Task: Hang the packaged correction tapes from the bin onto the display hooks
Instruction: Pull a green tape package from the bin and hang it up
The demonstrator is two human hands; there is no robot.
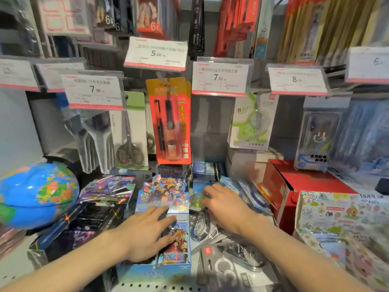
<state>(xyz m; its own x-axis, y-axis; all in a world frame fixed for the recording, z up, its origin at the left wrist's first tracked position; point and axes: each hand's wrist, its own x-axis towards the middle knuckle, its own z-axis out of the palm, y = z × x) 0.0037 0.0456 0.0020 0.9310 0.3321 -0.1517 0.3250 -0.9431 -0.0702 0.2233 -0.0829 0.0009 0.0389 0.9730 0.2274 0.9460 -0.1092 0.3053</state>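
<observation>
Perforated white shelf [160, 287] under hanging price tags [219, 77].

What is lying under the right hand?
Under the right hand lies a pile of packaged correction tapes; a green one shows at the fingertips. The hand covers the rest, so whether it grips one is unclear.
</observation>
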